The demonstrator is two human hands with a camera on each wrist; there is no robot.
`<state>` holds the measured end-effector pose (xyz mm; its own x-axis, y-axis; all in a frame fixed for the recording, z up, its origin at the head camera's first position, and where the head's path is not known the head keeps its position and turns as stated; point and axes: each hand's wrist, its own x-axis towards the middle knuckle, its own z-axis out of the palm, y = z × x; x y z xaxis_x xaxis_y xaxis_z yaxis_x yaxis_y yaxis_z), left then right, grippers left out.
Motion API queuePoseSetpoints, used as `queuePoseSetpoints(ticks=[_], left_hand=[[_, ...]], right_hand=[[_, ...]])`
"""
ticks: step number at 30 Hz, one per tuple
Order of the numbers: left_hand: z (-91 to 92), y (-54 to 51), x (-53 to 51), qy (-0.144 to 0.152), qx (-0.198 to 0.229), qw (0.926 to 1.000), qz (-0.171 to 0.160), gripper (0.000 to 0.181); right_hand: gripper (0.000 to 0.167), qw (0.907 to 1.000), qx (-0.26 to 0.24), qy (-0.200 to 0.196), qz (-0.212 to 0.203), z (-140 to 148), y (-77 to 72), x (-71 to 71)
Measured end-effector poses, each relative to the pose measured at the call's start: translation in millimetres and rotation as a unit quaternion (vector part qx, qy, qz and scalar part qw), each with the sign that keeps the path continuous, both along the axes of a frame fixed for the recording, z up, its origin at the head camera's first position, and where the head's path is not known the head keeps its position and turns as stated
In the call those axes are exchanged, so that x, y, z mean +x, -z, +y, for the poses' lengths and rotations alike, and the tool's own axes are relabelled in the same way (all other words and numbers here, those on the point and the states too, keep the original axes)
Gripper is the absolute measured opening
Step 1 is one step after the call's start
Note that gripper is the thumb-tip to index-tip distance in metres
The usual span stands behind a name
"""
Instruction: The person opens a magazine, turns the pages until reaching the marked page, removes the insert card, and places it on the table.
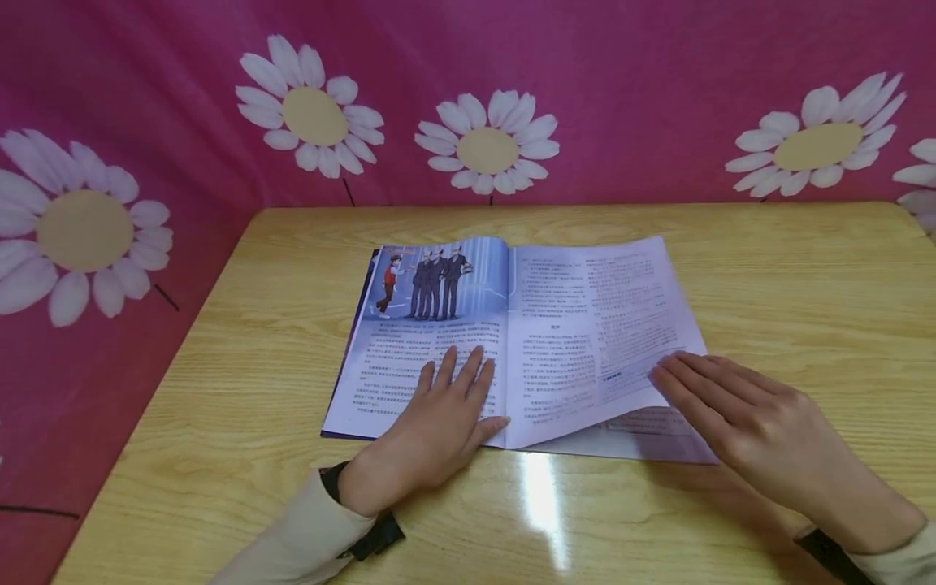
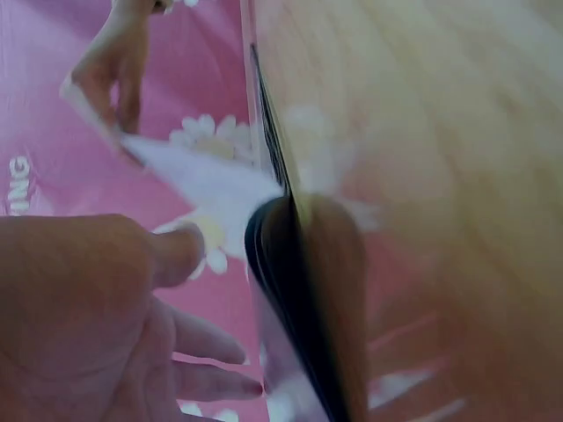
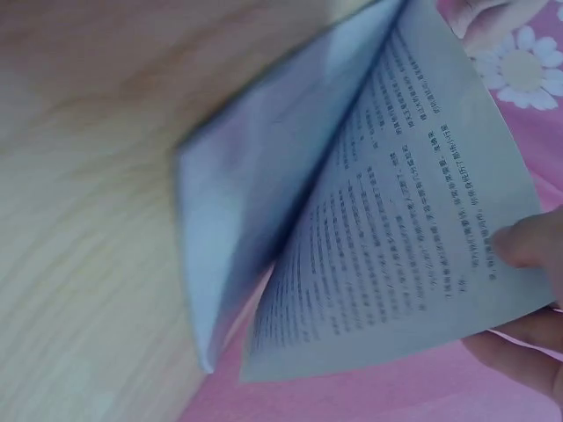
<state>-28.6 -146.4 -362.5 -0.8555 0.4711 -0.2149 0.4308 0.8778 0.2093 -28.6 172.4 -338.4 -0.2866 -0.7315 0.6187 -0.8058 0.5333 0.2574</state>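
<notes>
An open magazine [image 1: 439, 357] lies on the wooden table, with a picture of several figures at the top of its left page. My left hand [image 1: 439, 422] rests on the lower part of that page, fingers spread, thumb near the spine. At the lower right corner, my right hand [image 1: 768, 431] pinches a lifted page [image 1: 563, 349]; in the right wrist view the thumb of the hand [image 3: 528, 290] is on the printed side of the page [image 3: 378, 229] and fingers are behind it. The left wrist view shows the raised page [image 2: 202, 176] between both hands.
The light wooden table [image 1: 241, 341] reaches around the magazine on all sides. Behind it and at the left hangs a pink cloth [image 1: 621, 81] with large white daisies. A bright light reflection lies on the table in front of the magazine.
</notes>
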Motion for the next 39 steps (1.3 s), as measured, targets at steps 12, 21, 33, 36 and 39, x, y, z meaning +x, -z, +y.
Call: queuePoseSetpoints(ticks=[12,21,33,36,39], left_hand=[[52.3,-0.3,4.7,0.096,0.101,0.9815,0.131,0.093],[64.0,0.1,1.7,0.09,0.112,0.9665,0.213,0.089],[59.3,-4.7,-1.5,0.08,0.122,0.9704,0.192,0.106],[56.4,-5.9,-3.0,0.078,0.125,0.9674,0.206,0.106],[52.8,-6.6,-4.6,0.072,0.137,0.9637,0.217,0.104]], right_hand=[[0.029,0.9901,-0.108,-0.051,0.073,-36,-19.7,4.3],[0.027,0.9845,-0.138,-0.067,0.085,-45,-20.2,6.9],[0.029,0.9871,-0.149,-0.034,0.049,-35,-14.2,7.1],[0.031,0.9891,-0.141,-0.022,0.034,-32,-14.0,8.3],[0.034,0.991,-0.132,-0.011,0.02,-29,-13.3,9.3]])
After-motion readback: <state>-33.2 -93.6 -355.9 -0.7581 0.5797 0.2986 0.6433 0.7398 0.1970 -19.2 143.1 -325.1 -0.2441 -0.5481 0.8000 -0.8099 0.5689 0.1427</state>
